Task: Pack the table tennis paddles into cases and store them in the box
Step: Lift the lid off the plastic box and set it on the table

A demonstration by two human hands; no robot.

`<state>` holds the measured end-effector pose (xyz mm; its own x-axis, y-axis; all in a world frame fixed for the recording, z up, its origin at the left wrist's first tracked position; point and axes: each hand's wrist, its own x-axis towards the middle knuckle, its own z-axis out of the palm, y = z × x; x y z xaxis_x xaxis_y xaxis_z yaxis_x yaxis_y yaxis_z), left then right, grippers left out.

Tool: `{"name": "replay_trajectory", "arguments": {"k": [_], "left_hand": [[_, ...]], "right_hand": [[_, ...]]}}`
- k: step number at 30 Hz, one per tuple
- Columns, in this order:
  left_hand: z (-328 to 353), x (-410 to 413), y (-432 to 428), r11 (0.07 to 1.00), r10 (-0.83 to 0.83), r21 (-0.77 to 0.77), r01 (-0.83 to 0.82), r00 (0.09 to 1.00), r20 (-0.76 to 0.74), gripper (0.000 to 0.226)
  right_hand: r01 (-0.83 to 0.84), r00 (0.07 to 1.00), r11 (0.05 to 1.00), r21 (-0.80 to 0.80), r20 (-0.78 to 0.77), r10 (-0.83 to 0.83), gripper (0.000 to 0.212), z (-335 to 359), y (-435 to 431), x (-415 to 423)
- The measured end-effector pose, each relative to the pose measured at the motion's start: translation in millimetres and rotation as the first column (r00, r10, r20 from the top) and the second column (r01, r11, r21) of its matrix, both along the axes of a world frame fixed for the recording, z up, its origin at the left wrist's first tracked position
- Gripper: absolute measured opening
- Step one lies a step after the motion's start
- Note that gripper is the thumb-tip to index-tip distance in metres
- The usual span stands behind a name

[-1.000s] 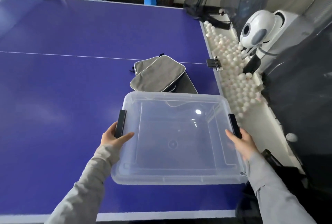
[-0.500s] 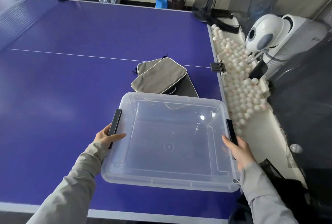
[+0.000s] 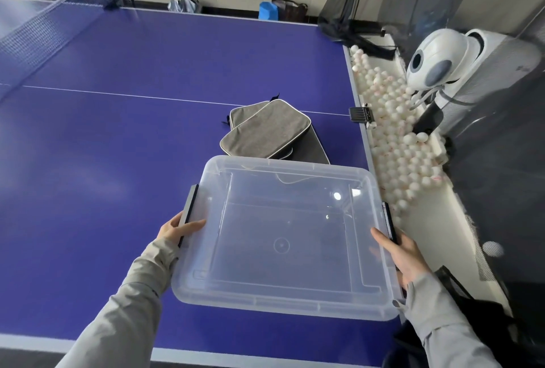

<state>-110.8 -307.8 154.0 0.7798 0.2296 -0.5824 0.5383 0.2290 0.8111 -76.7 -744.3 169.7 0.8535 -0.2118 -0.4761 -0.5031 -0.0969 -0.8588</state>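
1. The clear plastic box [image 3: 283, 238] has slid toward the near edge of the table over the last second, and a wider strip of blue now shows between it and the cases [image 3: 267, 130]. It is empty, its lid on or off I cannot tell.

2. The left hand [image 3: 177, 227] grips the dark handle [image 3: 188, 211] at nine o'clock on the box, thumb laid over the rim and the other fingers curled underneath out of view. The right hand [image 3: 404, 258] clasps the three o'clock side below the other handle [image 3: 389, 223], thumb along the rim.

3. I judge the box is being positioned for loading; nothing has gone in yet.

4. Two grey cases lie stacked and askew at twelve o'clock from the box, just beyond it, closed. No bare paddles are visible, so they are probably already inside.

5. The blue table tennis table [image 3: 118, 146] is otherwise bare, with the net [image 3: 53, 19] at ten o'clock.

6. At two o'clock a trough of white balls [image 3: 395, 137] runs along the table's edge, beside a white ball machine [image 3: 436, 63]. Bags [image 3: 280, 10] sit against the far wall.
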Motion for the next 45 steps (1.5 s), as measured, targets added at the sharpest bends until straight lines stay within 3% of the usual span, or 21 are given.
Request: {"name": "replay_trajectory", "arguments": {"k": [4,5,7,10,11,13,23,30,38,41,45], "left_hand": [[4,2,3,0.999,-0.032,0.025,0.03,0.998,0.062,0.086],[6,2,2,0.997,-0.03,0.071,0.024,0.996,0.085,0.094],[8,-2,0,0.952,-0.052,0.306,0.018,0.993,0.102,0.106],[9,-12,-6,0.669,-0.135,0.742,0.046,0.989,0.06,0.1],[9,-17,-9,0.575,-0.149,0.818,0.029,0.986,0.069,0.094],[8,-26,-16,0.502,-0.158,0.865,0.006,0.984,0.085,0.086],[7,-40,-42,0.537,-0.16,0.832,0.139,0.985,-0.062,0.077],[24,-42,-44,0.626,-0.203,0.763,0.164,0.978,-0.043,0.074],[52,-45,-46,0.694,-0.125,0.72,0.003,0.985,0.117,0.09],[63,-47,-41,0.735,-0.079,0.678,-0.012,0.991,0.104,0.099],[71,-55,-27,0.794,0.043,0.598,-0.107,0.992,0.12,0.093]], "right_hand": [[-0.026,0.999,1.0,-0.005,0.019,0.026,0.036,5,-3,0],[-0.032,0.998,0.998,-0.047,0.049,0.035,0.044,5,-3,1],[-0.054,0.994,0.984,-0.167,0.084,0.068,0.061,6,-2,-1],[-0.059,0.986,0.95,-0.307,0.133,0.104,0.071,5,2,-10],[-0.053,0.984,0.936,-0.347,0.143,0.109,0.07,5,3,-13],[-0.057,0.977,0.9,-0.431,0.161,0.139,0.067,5,5,-20],[-0.119,0.966,0.81,-0.575,0.121,0.228,0.064,-1,15,-41],[-0.122,0.956,0.792,-0.598,0.142,0.255,0.069,5,20,-42],[-0.053,0.925,0.823,-0.565,0.283,0.254,0.066,40,16,-27],[-0.065,0.91,0.831,-0.552,0.31,0.277,0.067,49,25,-13],[-0.101,0.902,0.831,-0.547,0.302,0.308,0.068,51,49,3]]}}
